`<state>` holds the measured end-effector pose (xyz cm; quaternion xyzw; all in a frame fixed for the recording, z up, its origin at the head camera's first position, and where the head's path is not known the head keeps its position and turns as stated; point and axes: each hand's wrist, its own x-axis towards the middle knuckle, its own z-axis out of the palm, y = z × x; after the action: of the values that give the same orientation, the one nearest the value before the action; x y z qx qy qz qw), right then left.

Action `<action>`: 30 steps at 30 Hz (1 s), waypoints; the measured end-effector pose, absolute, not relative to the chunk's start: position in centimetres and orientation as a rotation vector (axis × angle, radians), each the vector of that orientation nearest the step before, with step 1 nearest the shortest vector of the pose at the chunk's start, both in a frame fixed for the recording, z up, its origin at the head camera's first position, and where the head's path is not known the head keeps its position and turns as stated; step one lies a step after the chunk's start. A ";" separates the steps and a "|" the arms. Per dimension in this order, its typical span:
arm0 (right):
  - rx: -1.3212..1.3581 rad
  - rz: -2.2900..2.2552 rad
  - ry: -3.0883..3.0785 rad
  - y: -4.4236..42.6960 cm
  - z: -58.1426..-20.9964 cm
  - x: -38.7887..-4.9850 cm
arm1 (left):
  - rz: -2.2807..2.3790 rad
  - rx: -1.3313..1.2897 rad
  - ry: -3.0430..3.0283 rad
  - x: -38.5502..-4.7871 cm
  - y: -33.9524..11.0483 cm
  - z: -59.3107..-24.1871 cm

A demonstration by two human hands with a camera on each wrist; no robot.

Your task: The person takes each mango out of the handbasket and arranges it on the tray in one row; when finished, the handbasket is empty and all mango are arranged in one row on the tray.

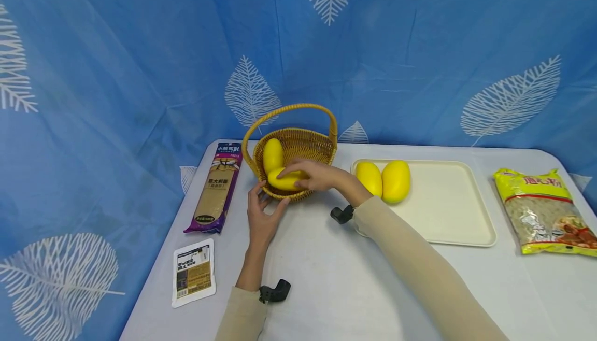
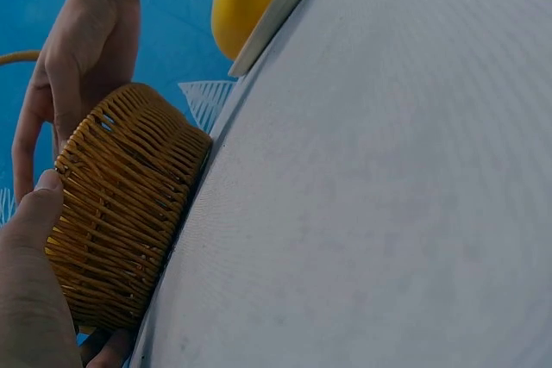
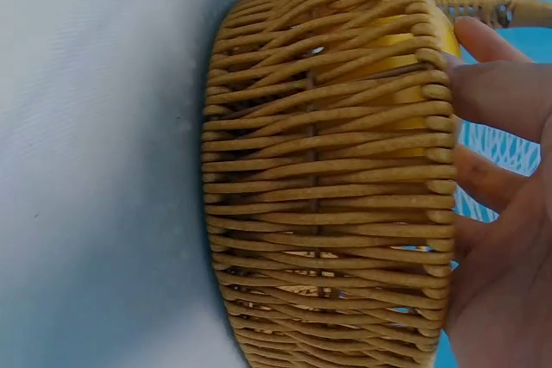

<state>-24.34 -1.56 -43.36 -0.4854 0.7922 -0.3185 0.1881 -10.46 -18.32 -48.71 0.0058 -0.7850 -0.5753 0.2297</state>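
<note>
A wicker basket [image 1: 308, 144] with a tall arched handle stands at the back of the table. Inside it, one yellow mango [image 1: 273, 155] lies at the left, and a second mango [image 1: 285, 179] lies in front of it. My right hand [image 1: 318, 174] reaches over the rim and holds this front mango, fingers on top and thumb at its right end. With thumb and fingers spread, my left hand [image 1: 263, 221] grips the basket's near left side; in the left wrist view its thumb [image 2: 34, 213] presses the rim. The weave partly hides the mangoes in the right wrist view.
Two more mangoes [image 1: 396, 181] lie at the left end of a cream tray [image 1: 443, 201], right of the basket. A pasta packet [image 1: 216, 188] and a white pouch [image 1: 194, 272] lie at left. A yellow bag [image 1: 545, 211] lies far right. Blue cloth [image 1: 396, 71] hangs behind.
</note>
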 end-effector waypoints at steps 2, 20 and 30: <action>-1.366 -0.944 2.237 -1.4 -43.2 -24.3 | -1.583 0.020 -2.160 -10.5 -18.3 -48.6; -1.272 -1.243 2.359 -0.9 -42.4 -24.2 | -1.582 0.021 -2.163 -10.7 -18.5 -48.5; -1.237 -1.257 2.405 -0.4 -42.7 -24.0 | -1.568 0.030 -2.180 -10.7 -18.4 -48.3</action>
<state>-24.02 -0.44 -42.69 -0.4134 0.8040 -0.4200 0.0795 -10.67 -18.43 -48.32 0.0107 -0.7907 -0.5689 0.2260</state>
